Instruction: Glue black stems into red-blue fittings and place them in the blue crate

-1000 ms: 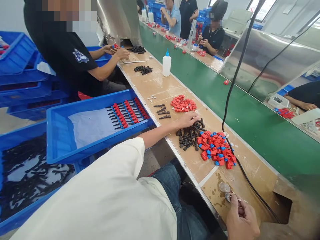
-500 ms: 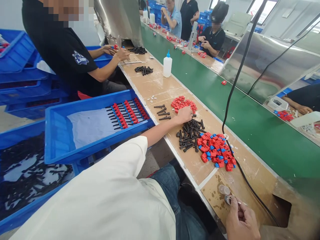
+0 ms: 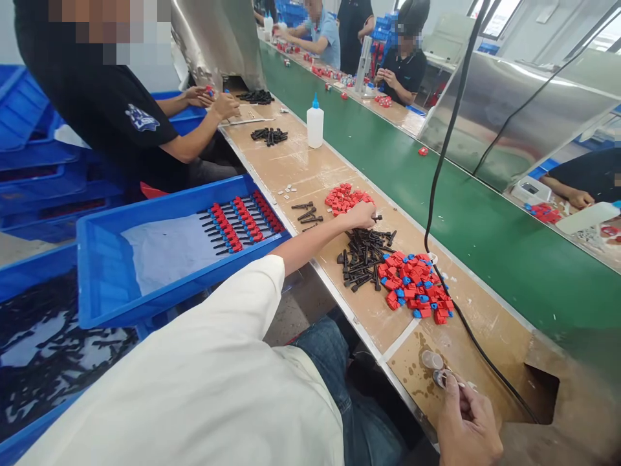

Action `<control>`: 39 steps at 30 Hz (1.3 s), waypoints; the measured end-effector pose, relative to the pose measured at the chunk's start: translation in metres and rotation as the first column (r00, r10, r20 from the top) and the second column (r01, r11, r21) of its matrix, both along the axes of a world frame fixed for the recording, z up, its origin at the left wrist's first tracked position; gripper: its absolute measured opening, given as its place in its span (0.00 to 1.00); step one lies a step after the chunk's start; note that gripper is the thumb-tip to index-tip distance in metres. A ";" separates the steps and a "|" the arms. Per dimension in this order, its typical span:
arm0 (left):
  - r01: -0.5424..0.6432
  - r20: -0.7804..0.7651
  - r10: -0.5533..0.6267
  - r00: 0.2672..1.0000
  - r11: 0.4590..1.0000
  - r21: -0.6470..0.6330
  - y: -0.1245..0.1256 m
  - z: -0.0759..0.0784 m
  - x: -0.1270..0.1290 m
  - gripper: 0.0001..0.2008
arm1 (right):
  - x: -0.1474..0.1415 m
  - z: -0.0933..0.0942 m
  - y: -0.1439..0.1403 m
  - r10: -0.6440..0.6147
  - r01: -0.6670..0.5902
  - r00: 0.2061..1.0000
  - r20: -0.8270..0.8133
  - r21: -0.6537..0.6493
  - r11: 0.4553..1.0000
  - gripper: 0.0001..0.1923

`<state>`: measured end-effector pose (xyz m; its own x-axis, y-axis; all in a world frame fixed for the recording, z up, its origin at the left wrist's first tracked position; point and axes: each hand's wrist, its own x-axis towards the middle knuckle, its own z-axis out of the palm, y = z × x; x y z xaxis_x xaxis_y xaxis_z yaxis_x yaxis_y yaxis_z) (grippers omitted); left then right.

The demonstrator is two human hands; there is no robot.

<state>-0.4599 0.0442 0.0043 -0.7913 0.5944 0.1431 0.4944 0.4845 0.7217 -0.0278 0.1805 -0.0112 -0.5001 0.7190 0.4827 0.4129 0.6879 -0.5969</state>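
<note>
The left hand [image 3: 359, 215] is extended across the tan work surface [image 3: 291, 162], fingers curled down and drawn together. A small black plastic piece [image 3: 378, 217] protrudes at the fingertips and appears pinched there; the curled fingers hide the exact contact. This hand is located between two stocks: the heap of small red plastic blocks [image 3: 345, 196] lies just beyond it, and the heap of black stemmed plastic parts [image 3: 361, 259] lies just below it, toward the wearer.

The right hand [image 3: 468, 417] is at the near end of the surface, thumb and fingers pressed together on a thin pale stick [image 3: 460, 384]. Its fingertips are beside the lower of two small clear plastic cups [image 3: 431, 360]; whether they touch the rim cannot be told. The low grip presumably keeps the stick close to the cup.

The pile of red-and-blue plastic assemblies [image 3: 414, 285] sits between the two hands. Sorting by kind likely keeps each stock within arm's reach. The rectangular blue plastic tray [image 3: 99, 265] adjoins the bench edge, presumably to shorten the transfer distance.
</note>
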 end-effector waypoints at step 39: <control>0.266 0.855 -0.492 0.167 0.857 0.441 -0.034 -0.006 0.278 0.25 | 0.030 0.000 -0.025 -0.031 0.030 1.000 -0.003 -0.242 0.970 0.08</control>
